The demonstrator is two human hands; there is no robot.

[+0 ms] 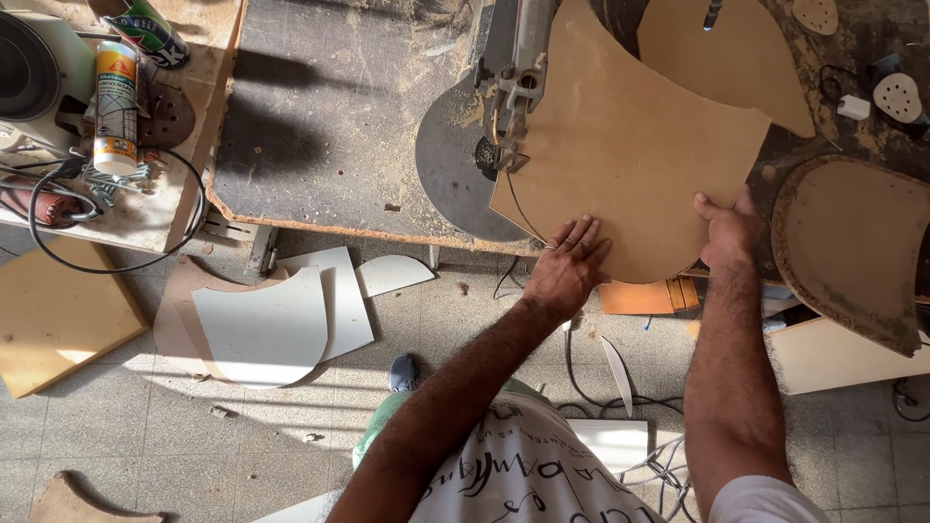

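The workpiece is a thin brown fibreboard panel [630, 155] with curved cut edges. It lies flat on the round metal saw table [455, 165] and overhangs the front edge of the work surface [329, 107] toward the person. The blade assembly of the saw [509, 107] stands at the panel's left edge.

Handling judgement: the panel appears stiff, light for its area, and smooth-faced, so it is likely to slide readily under flat pressure. A thin sheet of this kind may flex or vibrate where unsupported. The cut edges may be sharp or dusty.

Hold points: the left hand [572, 261] lies palm-down with its fingers spread flat on the panel's near left corner; it presses and grips nothing. The right hand [728, 230] is curled around the panel's near right edge, thumb on top; the fingers underneath are hidden. Both contact points sit well away from the blade.

Surroundings: a second brown panel [727, 58] lies behind the workpiece. A worn rounded board [852, 242] rests to the right. White offcuts [281, 320] lie on the tiled floor [126, 426]. A sealant cartridge [116, 107] stands at the far left.
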